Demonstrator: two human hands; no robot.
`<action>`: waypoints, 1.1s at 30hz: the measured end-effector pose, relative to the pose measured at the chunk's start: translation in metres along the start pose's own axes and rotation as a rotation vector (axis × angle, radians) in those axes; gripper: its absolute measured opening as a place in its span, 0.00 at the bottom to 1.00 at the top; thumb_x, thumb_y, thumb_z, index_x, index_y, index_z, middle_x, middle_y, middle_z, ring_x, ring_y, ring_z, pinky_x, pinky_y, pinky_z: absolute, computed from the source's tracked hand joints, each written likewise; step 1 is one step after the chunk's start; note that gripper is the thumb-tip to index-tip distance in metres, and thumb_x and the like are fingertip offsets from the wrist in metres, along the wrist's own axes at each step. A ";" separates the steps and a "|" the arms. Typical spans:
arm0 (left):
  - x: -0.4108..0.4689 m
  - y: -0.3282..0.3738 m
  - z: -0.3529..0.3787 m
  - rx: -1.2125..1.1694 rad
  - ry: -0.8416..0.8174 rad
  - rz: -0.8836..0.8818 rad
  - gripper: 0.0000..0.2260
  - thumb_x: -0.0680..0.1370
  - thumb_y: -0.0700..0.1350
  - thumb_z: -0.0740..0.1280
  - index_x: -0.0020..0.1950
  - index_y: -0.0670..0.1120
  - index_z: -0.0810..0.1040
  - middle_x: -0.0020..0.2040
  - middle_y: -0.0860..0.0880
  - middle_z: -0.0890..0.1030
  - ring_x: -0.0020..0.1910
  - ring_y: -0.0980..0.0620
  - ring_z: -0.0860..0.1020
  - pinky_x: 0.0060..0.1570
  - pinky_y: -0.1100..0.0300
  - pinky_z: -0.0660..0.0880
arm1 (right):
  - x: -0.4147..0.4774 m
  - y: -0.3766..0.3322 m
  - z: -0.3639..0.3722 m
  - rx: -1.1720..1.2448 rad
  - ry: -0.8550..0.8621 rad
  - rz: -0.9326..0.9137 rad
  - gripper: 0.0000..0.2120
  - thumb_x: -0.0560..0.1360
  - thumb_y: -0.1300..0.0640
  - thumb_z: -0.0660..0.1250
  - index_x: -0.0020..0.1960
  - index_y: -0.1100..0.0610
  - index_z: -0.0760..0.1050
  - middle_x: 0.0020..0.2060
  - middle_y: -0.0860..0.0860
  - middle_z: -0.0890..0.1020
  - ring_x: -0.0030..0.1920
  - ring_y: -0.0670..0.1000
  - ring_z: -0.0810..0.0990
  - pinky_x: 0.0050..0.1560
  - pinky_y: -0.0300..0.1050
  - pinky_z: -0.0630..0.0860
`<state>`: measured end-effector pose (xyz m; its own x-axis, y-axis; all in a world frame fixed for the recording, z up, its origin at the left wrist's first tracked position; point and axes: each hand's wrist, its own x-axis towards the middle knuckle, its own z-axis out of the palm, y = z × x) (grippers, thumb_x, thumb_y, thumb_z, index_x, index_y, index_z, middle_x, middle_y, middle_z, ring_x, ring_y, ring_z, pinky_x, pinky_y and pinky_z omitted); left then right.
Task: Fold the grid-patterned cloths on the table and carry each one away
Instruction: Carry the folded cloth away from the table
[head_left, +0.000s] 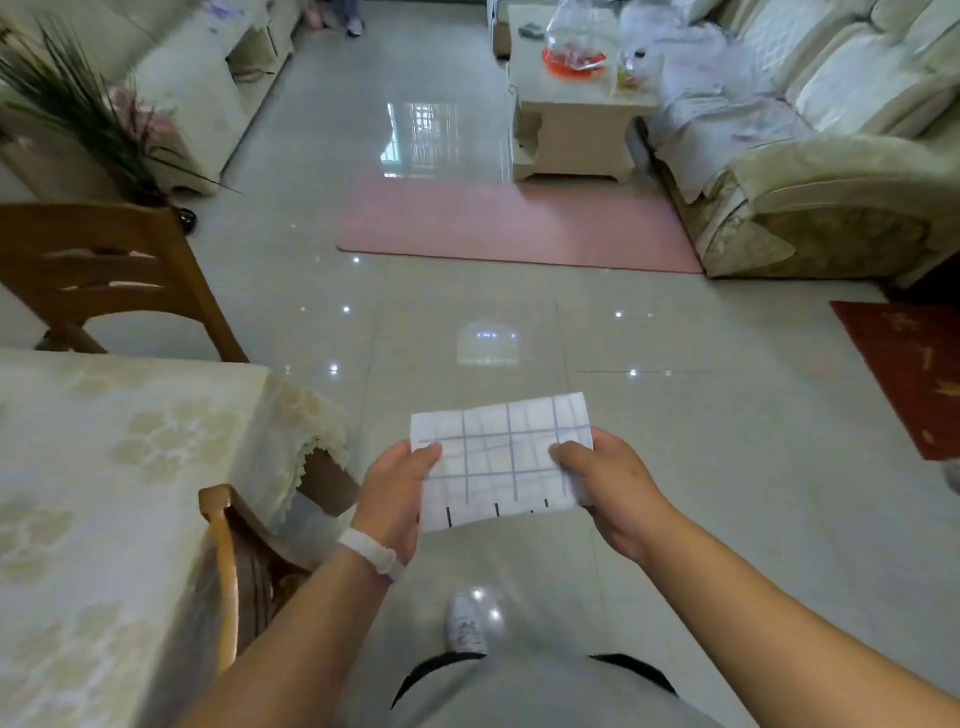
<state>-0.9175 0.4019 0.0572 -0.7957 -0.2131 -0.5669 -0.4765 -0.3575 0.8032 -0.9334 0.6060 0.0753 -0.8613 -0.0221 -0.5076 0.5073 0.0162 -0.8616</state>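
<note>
carrying folded white blue-gridded cloth (498, 462), pinched by left hand (395, 499) at nine o'clock, right hand (608, 488) at three; best kept level and taut to keep the folds.

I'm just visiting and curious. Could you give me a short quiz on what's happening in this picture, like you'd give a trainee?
1. True or false: only one hand holds the grid cloth.
2. Which wrist wears the white band? A) left B) right
3. On which side of the person does the table stand?

Key: 1. False: the left hand and right hand both grip it. 2. A. 3. The left.
</note>
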 end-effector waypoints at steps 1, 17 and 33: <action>0.008 0.009 -0.001 0.003 0.010 0.020 0.05 0.78 0.38 0.65 0.49 0.42 0.80 0.40 0.45 0.85 0.39 0.47 0.84 0.41 0.48 0.81 | 0.008 -0.009 0.007 0.001 -0.002 -0.002 0.10 0.76 0.64 0.63 0.53 0.59 0.81 0.49 0.56 0.86 0.51 0.58 0.84 0.54 0.54 0.79; 0.139 0.111 -0.012 -0.074 0.177 0.043 0.05 0.78 0.38 0.65 0.51 0.42 0.79 0.43 0.43 0.85 0.42 0.44 0.84 0.44 0.45 0.81 | 0.179 -0.091 0.083 -0.008 -0.166 0.026 0.09 0.77 0.64 0.63 0.50 0.57 0.82 0.46 0.56 0.86 0.47 0.57 0.85 0.49 0.53 0.80; 0.302 0.230 0.076 -0.145 0.429 0.086 0.07 0.78 0.36 0.64 0.54 0.40 0.79 0.51 0.38 0.82 0.48 0.40 0.81 0.51 0.44 0.78 | 0.407 -0.220 0.105 -0.043 -0.323 0.065 0.07 0.76 0.63 0.65 0.49 0.56 0.80 0.48 0.56 0.85 0.49 0.58 0.83 0.48 0.54 0.80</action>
<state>-1.2957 0.3245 0.0842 -0.5893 -0.5937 -0.5480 -0.3337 -0.4388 0.8343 -1.3927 0.4884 0.0584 -0.7705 -0.3353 -0.5422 0.5536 0.0698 -0.8298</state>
